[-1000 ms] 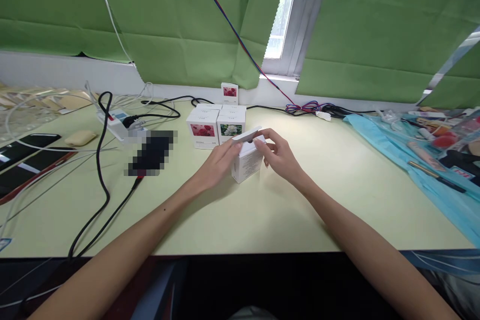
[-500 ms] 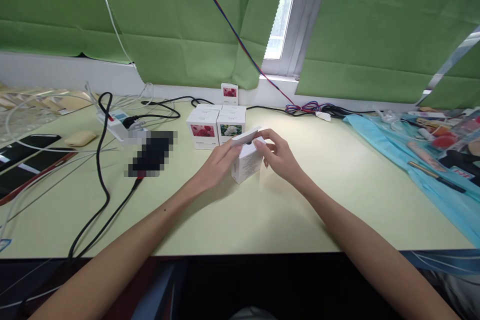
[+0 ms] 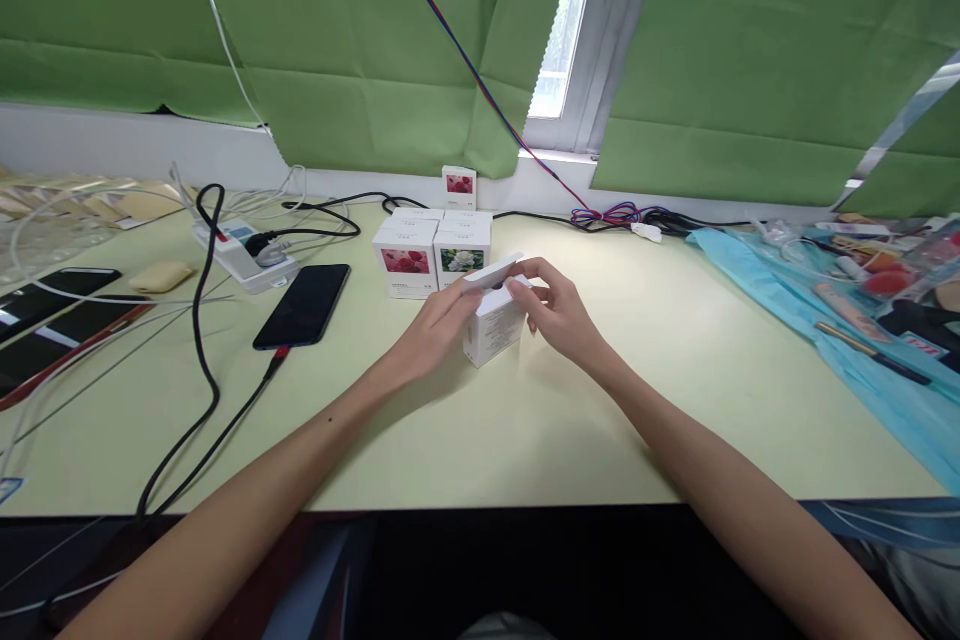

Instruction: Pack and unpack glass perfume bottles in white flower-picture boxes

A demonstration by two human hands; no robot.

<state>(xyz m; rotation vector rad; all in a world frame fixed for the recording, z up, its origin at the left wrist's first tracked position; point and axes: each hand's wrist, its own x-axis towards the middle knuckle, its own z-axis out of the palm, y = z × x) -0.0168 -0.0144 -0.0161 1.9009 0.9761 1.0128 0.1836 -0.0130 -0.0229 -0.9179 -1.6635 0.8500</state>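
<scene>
Centrally before me, a small white box (image 3: 495,332) stands upright at the tabletop (image 3: 480,450), between the person's two hands, its flap (image 3: 493,272) raised. The left hand (image 3: 426,332), partly closed, has hold of the box's left top edge by the flap; the right hand (image 3: 559,310), fingers curled, grips the right top edge, thumb uppermost. Just behind are flower-printed cartons (image 3: 407,263); further left lies a phone (image 3: 304,305).
</scene>
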